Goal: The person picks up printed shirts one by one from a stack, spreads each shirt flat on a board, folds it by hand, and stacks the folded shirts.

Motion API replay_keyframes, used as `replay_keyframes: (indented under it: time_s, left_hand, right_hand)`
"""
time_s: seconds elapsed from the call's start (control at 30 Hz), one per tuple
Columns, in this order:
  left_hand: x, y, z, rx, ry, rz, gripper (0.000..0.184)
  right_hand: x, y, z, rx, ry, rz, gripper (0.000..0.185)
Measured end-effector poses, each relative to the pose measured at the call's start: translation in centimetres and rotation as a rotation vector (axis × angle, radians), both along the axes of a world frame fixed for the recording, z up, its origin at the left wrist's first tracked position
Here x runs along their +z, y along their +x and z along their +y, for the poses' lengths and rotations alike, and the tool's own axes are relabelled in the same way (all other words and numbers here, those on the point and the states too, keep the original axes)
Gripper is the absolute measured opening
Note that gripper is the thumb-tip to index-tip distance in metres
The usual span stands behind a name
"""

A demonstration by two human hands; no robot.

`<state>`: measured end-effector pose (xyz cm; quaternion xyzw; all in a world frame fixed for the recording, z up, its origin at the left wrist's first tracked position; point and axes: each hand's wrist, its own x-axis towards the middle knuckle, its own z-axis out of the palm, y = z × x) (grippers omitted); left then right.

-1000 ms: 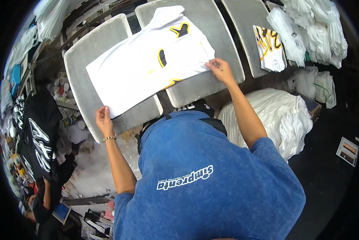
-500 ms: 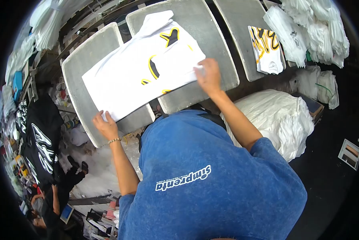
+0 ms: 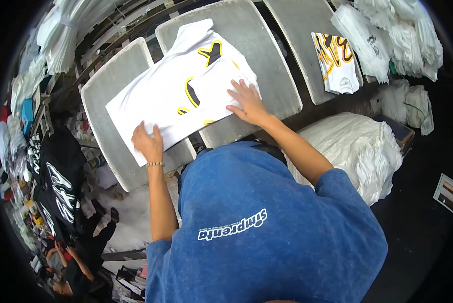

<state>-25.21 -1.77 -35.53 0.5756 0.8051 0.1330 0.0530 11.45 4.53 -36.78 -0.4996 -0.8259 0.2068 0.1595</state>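
Observation:
A white garment (image 3: 155,96) with black and yellow print lies partly folded across two grey boards (image 3: 274,76). My left hand (image 3: 148,144) rests on its near left edge, fingers apart. Fingers spread, my right hand (image 3: 247,103) lies on the folded part at the garment's right end. Neither hand grips the cloth. A folded white shirt (image 3: 343,76) with black and orange-yellow print sits on another grey board to the right.
Bundles of clear plastic bags (image 3: 406,45) hang at the upper right. A big white wrapped bundle (image 3: 350,146) stands right of my body. Black printed garments (image 3: 59,177) hang at the left, near another person (image 3: 77,270) at the lower left.
The garment's near edge has been folded over, and more of the black print shows. My right hand has let go of the edge and flattened on the cloth; my left has released its corner.

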Motion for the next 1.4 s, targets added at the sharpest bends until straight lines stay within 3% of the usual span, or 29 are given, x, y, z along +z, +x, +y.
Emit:
replay_keyframes:
  time_s: [0.03,0.1,0.17,0.37,0.47,0.53,0.57,0.63,0.77,0.83,0.87,0.9,0.97,1.0,1.03,1.1,1.2,1.27,1.3,1.33,1.4]
  left_hand:
    - [-1.0,0.3,1.8,-0.148,0.175,-0.124,0.046]
    - [-0.3,4.6,5.5,-0.084,0.042,-0.683,0.046]
    - [-1.2,8.1,8.3,-0.153,0.016,-0.733,0.048]
    - [-1.2,11.9,10.9,-0.176,0.061,-0.478,0.038]
    - [-1.3,12.0,11.1,-0.197,0.081,-0.518,0.031]
    - [-0.5,12.5,11.0,-0.219,0.110,-0.590,0.026]
    - [0.0,12.7,10.6,-0.236,0.139,-0.662,0.023]
    - [0.9,13.5,9.5,-0.513,0.397,-0.437,0.022]
    - [0.9,14.8,6.9,-0.983,0.350,-0.330,0.025]
    - [0.7,14.9,6.2,-1.002,0.308,-0.349,0.026]
    - [0.6,15.0,5.9,-1.024,0.263,-0.366,0.028]
    - [0.7,15.0,5.8,-1.021,0.261,-0.370,0.028]
    - [0.9,15.0,5.6,-0.913,0.256,-0.469,0.033]
    - [0.7,15.0,5.5,-0.917,0.253,-0.474,0.033]
    - [0.3,15.1,5.4,-0.951,0.201,-0.384,0.036]
    - [0.1,14.9,5.0,-0.988,0.146,-0.296,0.040]
    - [0.6,13.5,5.2,-1.041,0.098,-0.250,0.046]
    - [1.1,10.6,5.6,-0.996,0.154,-0.408,0.041]
    - [0.8,8.3,6.5,-0.915,0.221,-0.457,0.036]
    - [-1.1,5.1,7.3,-0.784,0.285,-0.339,0.032]
    - [-2.2,-2.2,9.8,-0.463,0.301,-0.226,0.036]
  right_hand:
    - [0.1,0.2,0.4,-0.037,-0.063,0.090,0.053]
    - [0.1,0.7,1.1,-0.035,-0.042,0.134,0.046]
    - [0.2,0.8,1.7,-0.036,-0.014,0.180,0.039]
    - [0.8,0.5,1.4,-0.012,0.144,0.040,0.038]
    - [1.5,-0.1,3.1,-0.075,0.075,0.011,0.039]
    - [1.0,-1.5,6.9,-0.241,0.111,0.324,0.039]
    - [0.3,-1.9,8.7,-0.250,0.113,0.325,0.039]
    - [-0.7,-2.1,12.3,-0.216,-0.008,0.493,0.038]
    - [-0.7,0.3,15.1,-0.096,-0.026,0.359,0.027]
    - [0.3,2.1,15.0,-0.154,-0.168,0.420,0.020]
    - [1.4,2.7,14.5,-0.138,-0.058,0.259,0.019]
    - [2.4,2.0,13.8,-0.136,-0.061,0.256,0.019]
    - [3.8,-0.4,11.6,-0.246,0.297,0.366,0.021]
    - [3.5,-1.9,10.5,-0.186,0.400,0.323,0.020]
    - [3.0,-2.5,9.3,-0.068,0.221,0.247,0.028]
    - [1.3,-4.0,6.3,-0.021,0.260,-0.067,0.047]
    - [0.0,-3.6,6.0,-0.004,0.165,-0.135,0.060]
    - [0.0,-3.1,6.5,0.026,0.142,-0.134,0.057]
    - [0.1,-2.8,7.2,0.044,0.126,-0.143,0.054]
    - [-0.5,-2.5,8.5,-0.004,0.086,-0.040,0.048]
    - [0.0,-3.0,12.0,-0.246,0.081,0.136,0.046]
